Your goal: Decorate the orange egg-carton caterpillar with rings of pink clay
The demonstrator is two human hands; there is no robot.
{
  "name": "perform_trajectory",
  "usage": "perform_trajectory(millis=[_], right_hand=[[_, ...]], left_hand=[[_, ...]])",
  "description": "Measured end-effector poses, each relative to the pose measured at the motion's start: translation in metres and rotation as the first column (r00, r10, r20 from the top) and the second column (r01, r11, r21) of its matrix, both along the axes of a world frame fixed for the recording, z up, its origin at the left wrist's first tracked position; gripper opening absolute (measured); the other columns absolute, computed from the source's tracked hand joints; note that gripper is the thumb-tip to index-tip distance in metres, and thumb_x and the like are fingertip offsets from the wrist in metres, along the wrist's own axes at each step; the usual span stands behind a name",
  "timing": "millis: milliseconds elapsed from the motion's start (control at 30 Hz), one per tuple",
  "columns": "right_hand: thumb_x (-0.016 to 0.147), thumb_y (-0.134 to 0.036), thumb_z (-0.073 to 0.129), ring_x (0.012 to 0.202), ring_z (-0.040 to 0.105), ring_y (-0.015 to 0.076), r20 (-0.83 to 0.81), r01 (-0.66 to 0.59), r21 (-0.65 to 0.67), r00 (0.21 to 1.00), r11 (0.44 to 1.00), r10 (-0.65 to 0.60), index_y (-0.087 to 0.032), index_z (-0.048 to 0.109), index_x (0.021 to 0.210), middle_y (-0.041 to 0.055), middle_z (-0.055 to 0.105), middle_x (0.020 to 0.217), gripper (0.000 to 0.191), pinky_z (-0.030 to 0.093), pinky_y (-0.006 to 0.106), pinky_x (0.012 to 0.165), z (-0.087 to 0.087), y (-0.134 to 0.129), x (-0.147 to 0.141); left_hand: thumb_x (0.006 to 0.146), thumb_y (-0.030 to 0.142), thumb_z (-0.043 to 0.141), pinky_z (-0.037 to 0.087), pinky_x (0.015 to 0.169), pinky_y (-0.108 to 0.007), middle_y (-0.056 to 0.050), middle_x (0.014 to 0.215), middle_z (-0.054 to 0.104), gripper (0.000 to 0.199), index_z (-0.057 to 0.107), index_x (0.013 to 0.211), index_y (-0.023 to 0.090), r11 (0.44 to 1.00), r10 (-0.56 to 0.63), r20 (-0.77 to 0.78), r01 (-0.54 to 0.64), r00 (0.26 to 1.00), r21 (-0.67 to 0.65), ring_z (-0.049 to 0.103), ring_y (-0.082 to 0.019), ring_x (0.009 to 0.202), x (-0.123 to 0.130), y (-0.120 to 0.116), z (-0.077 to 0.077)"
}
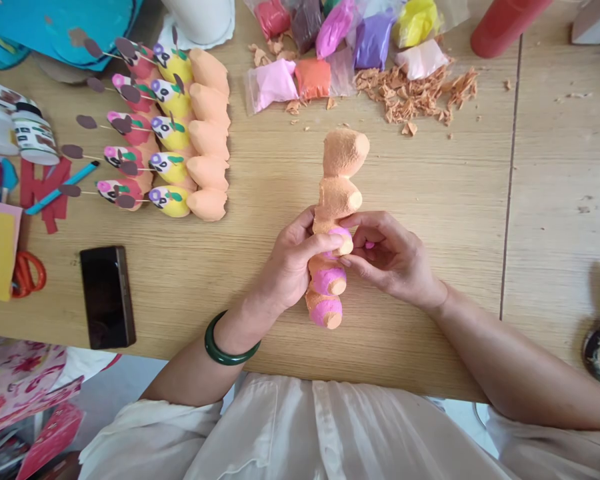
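My left hand (293,257) grips a strip of orange bumpy egg carton (344,152) that stands lengthwise away from me, its thumb resting on the middle bump. The lower bumps wear bands of pink clay (325,312), with their orange tips bare; the two farthest bumps are plain orange. At the strip's right side is my right hand (393,253), its thumb and forefinger touching the middle bump. A small bit of pink clay (369,246) shows within its curled fingers.
Painted egg-carton rows (173,133) with brown discs on sticks lie at the left. Bags of coloured clay (275,83) and orange scraps (405,93) lie at the back. A phone (107,297), orange-handled scissors (29,273) and a blue marker (63,188) are left; a red cylinder (505,27) stands back right.
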State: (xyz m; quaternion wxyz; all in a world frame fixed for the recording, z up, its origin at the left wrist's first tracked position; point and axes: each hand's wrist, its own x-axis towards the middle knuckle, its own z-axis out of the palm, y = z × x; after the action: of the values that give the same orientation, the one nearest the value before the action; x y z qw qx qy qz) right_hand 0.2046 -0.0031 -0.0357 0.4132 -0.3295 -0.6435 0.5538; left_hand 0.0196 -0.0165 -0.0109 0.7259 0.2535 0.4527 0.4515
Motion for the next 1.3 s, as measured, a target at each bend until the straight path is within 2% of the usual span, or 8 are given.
perform_trajectory(millis=[100, 267, 433, 633, 800, 1000, 1167, 1300], right_hand=[[0.099, -0.037, 0.083, 0.061, 0.048, 0.0095, -0.023, 0.015, -0.027, 1.0, 1.0, -0.015, -0.02, 0.065, 0.125, -0.0078, 0.053, 0.072, 0.035, 0.039, 0.024, 0.053, -0.0005, 0.0006, 0.0012], [0.101, -0.048, 0.08, 0.065, 0.056, 0.0126, -0.078, 0.04, -0.176, 0.995, 0.984, -0.054, -0.022, 0.066, 0.128, -0.0044, 0.059, 0.076, 0.04, 0.048, 0.027, 0.059, -0.0005, 0.0012, 0.003], [0.099, -0.048, 0.083, 0.066, 0.056, 0.0129, -0.099, 0.047, -0.184, 0.993, 0.982, -0.067, -0.021, 0.069, 0.124, -0.0037, 0.061, 0.076, 0.04, 0.049, 0.027, 0.06, 0.0004, 0.0022, 0.0024], [0.097, -0.048, 0.084, 0.065, 0.054, 0.013, -0.081, 0.081, -0.188, 0.992, 0.979, -0.098, -0.022, 0.072, 0.122, -0.0034, 0.061, 0.075, 0.038, 0.047, 0.029, 0.06, 0.0019, 0.0026, 0.0023], [0.098, -0.052, 0.082, 0.068, 0.058, 0.0145, -0.074, 0.06, -0.232, 0.994, 0.971, -0.079, -0.023, 0.071, 0.124, -0.002, 0.062, 0.077, 0.04, 0.05, 0.03, 0.061, 0.0029, 0.0017, 0.0029], [0.098, -0.047, 0.083, 0.064, 0.052, 0.0123, -0.047, 0.061, -0.152, 0.997, 0.987, -0.069, -0.023, 0.072, 0.122, -0.0043, 0.059, 0.074, 0.036, 0.043, 0.028, 0.057, 0.0012, 0.0021, 0.0024], [0.098, -0.05, 0.083, 0.066, 0.056, 0.0134, -0.087, 0.052, -0.226, 0.993, 0.973, -0.074, -0.023, 0.072, 0.122, -0.0033, 0.06, 0.075, 0.038, 0.048, 0.03, 0.06, 0.0017, 0.0016, 0.0025], [0.096, -0.054, 0.084, 0.068, 0.059, 0.0149, -0.092, 0.062, -0.256, 0.992, 0.965, -0.088, -0.024, 0.072, 0.121, -0.002, 0.063, 0.077, 0.041, 0.051, 0.031, 0.062, 0.0025, 0.0016, 0.002]], left_hand=[[0.08, 0.034, 0.085, 0.052, 0.065, -0.026, 0.001, 0.085, 0.065, 0.024, 0.073, 0.098, 0.023, 1.0, -0.015, 0.032, 0.015, 0.999, 0.014, 0.061, -0.014, 0.076, 0.0003, 0.0012, 0.0025], [0.086, 0.04, 0.081, 0.062, 0.078, -0.036, -0.005, 0.099, 0.077, 0.027, 0.072, 0.105, 0.023, 0.995, -0.068, 0.028, 0.066, 0.997, 0.08, 0.075, -0.026, 0.099, -0.0002, 0.0027, 0.0054], [0.083, 0.034, 0.091, 0.06, 0.074, -0.026, -0.001, 0.089, 0.073, 0.028, 0.072, 0.1, 0.022, 0.995, -0.034, 0.053, 0.029, 0.998, 0.091, 0.072, -0.016, 0.082, 0.0014, 0.0037, 0.005], [0.077, 0.034, 0.097, 0.058, 0.07, -0.022, -0.001, 0.093, 0.073, 0.037, 0.075, 0.105, 0.023, 0.998, 0.0, 0.063, -0.004, 0.998, 0.061, 0.069, -0.013, 0.08, 0.0015, 0.0024, 0.0054], [0.083, 0.036, 0.091, 0.059, 0.075, -0.025, -0.001, 0.098, 0.074, 0.028, 0.077, 0.103, 0.022, 0.999, -0.008, 0.094, 0.003, 0.996, 0.051, 0.07, -0.015, 0.087, 0.002, 0.0014, 0.008], [0.079, 0.041, 0.098, 0.056, 0.068, -0.026, 0.002, 0.082, 0.069, 0.035, 0.073, 0.096, 0.023, 0.999, -0.011, 0.04, 0.01, 0.999, 0.036, 0.068, -0.014, 0.077, -0.0002, 0.0041, 0.0054], [0.081, 0.038, 0.096, 0.06, 0.069, -0.024, 0.0, 0.089, 0.074, 0.032, 0.077, 0.1, 0.021, 0.999, 0.01, 0.075, -0.013, 0.997, 0.045, 0.068, -0.013, 0.075, 0.0012, 0.0033, 0.0064], [0.082, 0.035, 0.095, 0.062, 0.073, -0.023, -0.002, 0.095, 0.077, 0.03, 0.077, 0.102, 0.02, 0.999, -0.002, 0.106, -0.003, 0.994, 0.044, 0.072, -0.014, 0.082, 0.0018, 0.003, 0.0071]])
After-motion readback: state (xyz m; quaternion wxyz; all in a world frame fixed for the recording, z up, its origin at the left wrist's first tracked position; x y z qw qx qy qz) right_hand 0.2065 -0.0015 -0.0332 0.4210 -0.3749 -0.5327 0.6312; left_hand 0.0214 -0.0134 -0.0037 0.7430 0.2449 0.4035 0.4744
